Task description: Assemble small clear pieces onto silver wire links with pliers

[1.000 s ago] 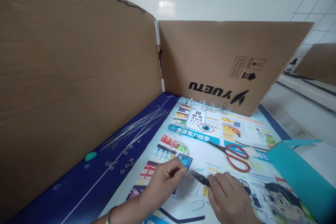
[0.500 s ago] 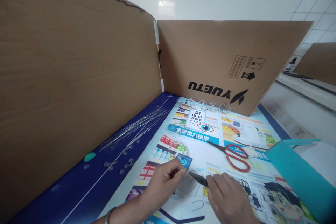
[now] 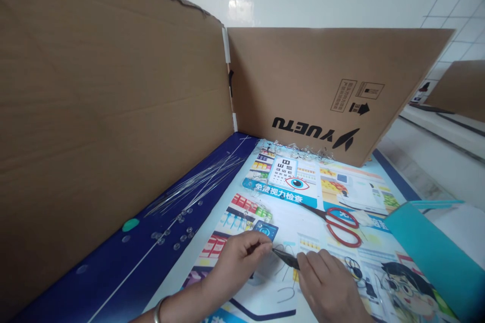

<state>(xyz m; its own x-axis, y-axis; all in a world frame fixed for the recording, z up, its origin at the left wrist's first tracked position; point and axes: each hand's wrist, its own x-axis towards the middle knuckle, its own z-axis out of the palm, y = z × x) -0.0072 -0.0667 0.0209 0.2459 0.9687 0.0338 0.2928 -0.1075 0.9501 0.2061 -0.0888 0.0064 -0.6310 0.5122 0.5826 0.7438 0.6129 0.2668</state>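
My right hand (image 3: 329,282) is wrapped around dark needle-nose pliers (image 3: 286,257), whose narrow jaws point left. The pliers' tip meets the fingertips of my left hand (image 3: 246,255), which are pinched together. Whatever sits in that pinch is too small to make out. Thin curved lines (image 3: 286,294) show on the printed sheet (image 3: 273,282) below the pliers; I cannot tell whether they are wire or print. Beyond my right hand lie scissors with red handles (image 3: 344,232), blades toward the left.
Thin clear strands (image 3: 197,181) and several clear beads (image 3: 183,238) lie on the blue surface at left, near a green disc (image 3: 131,225). Cardboard walls (image 3: 303,75) stand at left and back. More small clear pieces (image 3: 303,153) line the back wall. A teal folder (image 3: 432,252) is at right.
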